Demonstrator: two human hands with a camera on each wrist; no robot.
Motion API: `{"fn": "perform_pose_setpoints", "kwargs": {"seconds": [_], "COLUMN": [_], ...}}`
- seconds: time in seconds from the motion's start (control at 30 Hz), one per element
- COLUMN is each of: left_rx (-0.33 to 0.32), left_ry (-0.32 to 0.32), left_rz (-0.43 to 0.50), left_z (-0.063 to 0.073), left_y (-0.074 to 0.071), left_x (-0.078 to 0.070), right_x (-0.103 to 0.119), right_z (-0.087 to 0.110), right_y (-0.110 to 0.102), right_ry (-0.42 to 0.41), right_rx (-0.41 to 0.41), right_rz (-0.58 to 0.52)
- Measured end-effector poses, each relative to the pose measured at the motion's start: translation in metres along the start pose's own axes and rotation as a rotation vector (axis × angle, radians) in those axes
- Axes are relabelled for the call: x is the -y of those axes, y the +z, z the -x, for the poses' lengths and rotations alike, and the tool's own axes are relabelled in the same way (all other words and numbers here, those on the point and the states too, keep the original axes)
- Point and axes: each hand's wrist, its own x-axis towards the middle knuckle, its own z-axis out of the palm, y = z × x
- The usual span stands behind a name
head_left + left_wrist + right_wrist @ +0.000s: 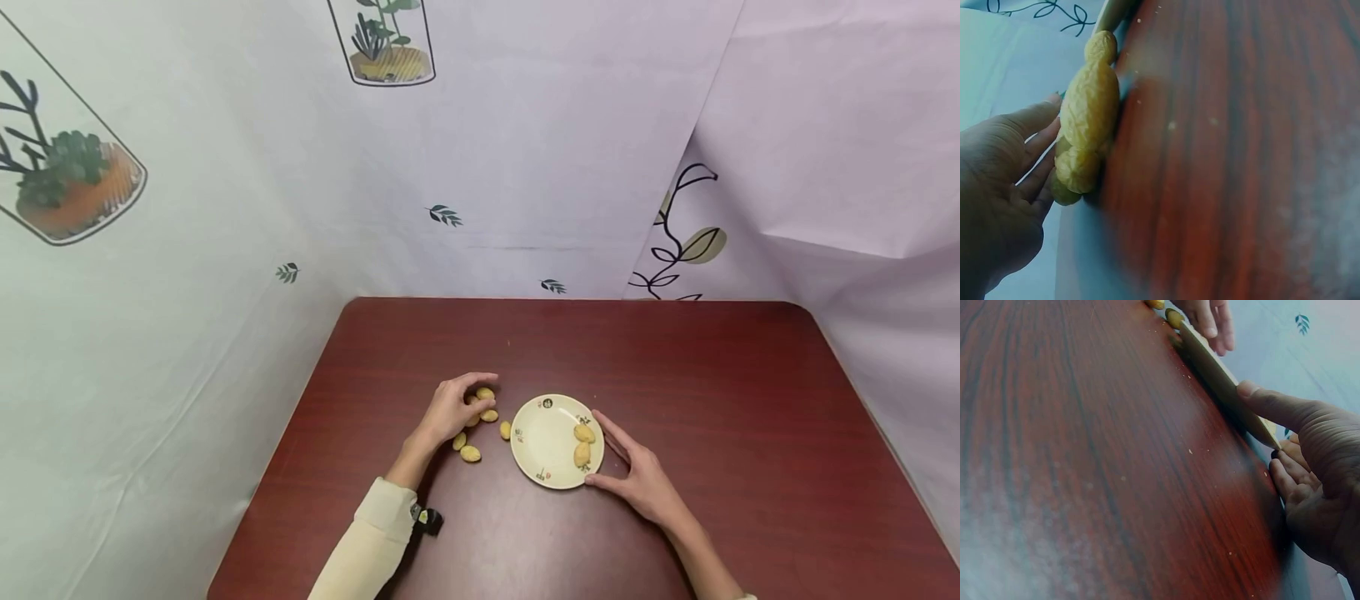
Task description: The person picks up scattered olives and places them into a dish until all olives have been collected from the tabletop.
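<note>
As the left hand (453, 408) reaches over several yellow pieces (470, 453) on the red-brown surface (712, 400), its grip stands apart, thumb and forefinger parted; whether a fingertip touches one, I cannot tell. These pieces are small, oval and dull yellow. The nearest lies with its long axis mostly left to right, while its neighbour leans toward the far right. Next along, a single piece (506, 430), lengthwise near to far, sits just beside the plate (546, 443), round, cream and printed with small motifs. Toward its right rim rest two pieces (582, 454): the farther lies crosswise, the closer points roughly near to far. At that rim the right hand (641, 479) has its grip clamped on the plate, thumb on the near side, fingers on the far side. Only the left wrist view reveals the wrinkled skins clearly; the right wrist view shows the plate edge-on, its outer side plain.
</note>
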Motion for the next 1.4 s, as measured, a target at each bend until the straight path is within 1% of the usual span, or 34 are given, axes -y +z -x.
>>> {"fn": "perform_pose_setpoints", "kwargs": {"seconds": [0.1,0.27,0.37,0.5,0.73,1.1,1.4], "left_rx": [-0.002,0.011,0.004,-0.012,-0.020,-0.031,-0.020], "left_ry": [-0.001,-0.050,-0.061,-0.050,-0.059,-0.049,-0.071], "left_rz": [-0.005,-0.015,-0.023,-0.032,-0.021,-0.018,-0.014], "left_z": [0.0012,0.0030,0.0031,0.0023,0.0035,0.0044,0.0044], "left_y": [0.0016,0.0043,0.0054,0.0060,0.0055,0.0041,0.0034], "left_x": [0.0026,0.0041,0.0042,0.0044,0.0055,0.0076,0.0081], "right_x": [-0.0002,0.0009,0.0015,0.0030,0.0028,0.0044,0.0024], "right_z": [-0.0004,0.0003,0.0002,-0.0004,0.0001,-0.0008,-0.0003], "right_y": [0.0001,-0.0001,0.0000,-0.0002,0.0004,-0.0003,0.0008], "right_ry": [-0.006,-0.007,-0.009,-0.016,-0.035,-0.001,-0.006], "right_rx": [-0.006,-0.007,-0.002,-0.010,-0.024,-0.009,-0.014], "right_rz": [0.004,0.008,0.005,0.000,0.008,-0.001,0.001]}}
